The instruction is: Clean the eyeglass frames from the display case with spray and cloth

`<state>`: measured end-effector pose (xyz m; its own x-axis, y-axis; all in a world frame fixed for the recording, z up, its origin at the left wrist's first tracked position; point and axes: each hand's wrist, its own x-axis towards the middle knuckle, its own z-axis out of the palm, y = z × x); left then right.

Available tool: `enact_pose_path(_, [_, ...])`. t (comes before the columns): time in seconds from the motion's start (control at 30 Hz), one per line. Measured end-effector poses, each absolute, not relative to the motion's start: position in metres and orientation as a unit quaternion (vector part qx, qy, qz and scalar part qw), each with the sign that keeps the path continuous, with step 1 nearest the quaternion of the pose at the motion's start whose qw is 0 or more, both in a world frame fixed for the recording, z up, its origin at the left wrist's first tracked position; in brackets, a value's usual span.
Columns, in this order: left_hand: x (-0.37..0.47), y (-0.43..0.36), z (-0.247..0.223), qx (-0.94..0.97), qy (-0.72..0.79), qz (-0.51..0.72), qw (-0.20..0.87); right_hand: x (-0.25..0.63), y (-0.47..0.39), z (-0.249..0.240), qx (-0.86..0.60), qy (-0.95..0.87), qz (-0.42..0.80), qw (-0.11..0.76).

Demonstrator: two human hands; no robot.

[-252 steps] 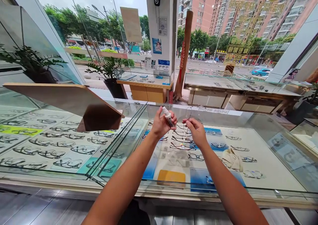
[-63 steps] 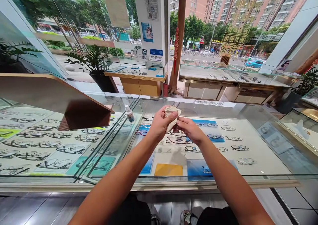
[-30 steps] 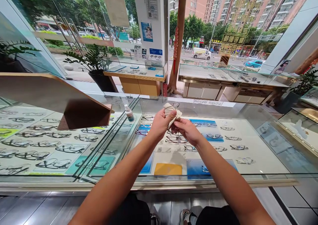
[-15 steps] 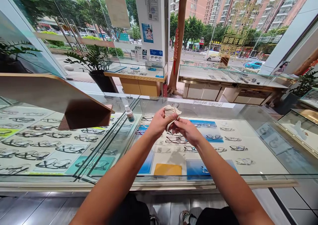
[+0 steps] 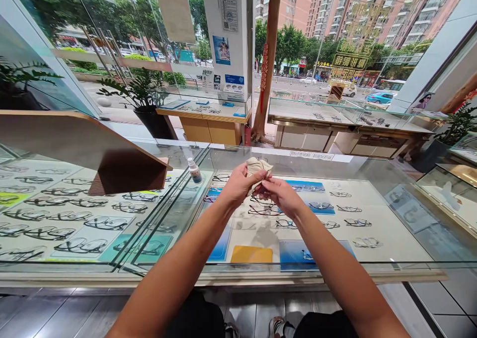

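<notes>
My left hand [image 5: 238, 180] is closed around a crumpled beige cloth [image 5: 258, 165], its thumb pressed on top. Close against it, my right hand [image 5: 279, 191] pinches at the cloth's lower right edge. A pair of eyeglasses seems to be held between the hands, mostly hidden by cloth and fingers; only a bit of thin dark rim shows behind the cloth. Both hands are above a glass display case [image 5: 387, 194], in which several eyeglasses [image 5: 357, 222] lie. To the left of the hands, a small white-capped spray bottle [image 5: 194, 171] stands on the glass top.
Inside the case lie a yellow pouch [image 5: 252, 254] and blue cards [image 5: 292, 252]. A second case full of eyeglasses [image 5: 106, 222] adjoins at left, with a brown wooden stand [image 5: 128, 171] above it. Potted plants [image 5: 151, 117] and more display counters are by the windows.
Both hands stay in almost the same place, with the fingers and cloth shifted slightly. The thin rim behind the cloth shows less than before.
</notes>
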<state>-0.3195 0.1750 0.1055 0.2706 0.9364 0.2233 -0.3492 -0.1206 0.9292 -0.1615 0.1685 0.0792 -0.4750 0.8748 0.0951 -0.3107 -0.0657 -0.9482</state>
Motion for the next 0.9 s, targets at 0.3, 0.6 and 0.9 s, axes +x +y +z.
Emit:
enact_pose_path(0.3, [-0.3193, 0.1759, 0.1057, 0.518, 0.260, 0.517, 0.631, -0.1597, 0.1691, 0.0810, -0.261, -0.519, 0.685, 0.440])
enact_pose_path(0.6, [-0.3132, 0.1754, 0.1006, 0.496, 0.313, 0.569, 0.577, -0.1678, 0.1657, 0.0777, -0.258, -0.532, 0.679, 0.436])
enact_pose_path(0.9, [-0.3127, 0.1736, 0.1010, 0.503, 0.320, 0.573, 0.562, -0.1676, 0.1650, 0.0744, -0.257, -0.539, 0.669, 0.442])
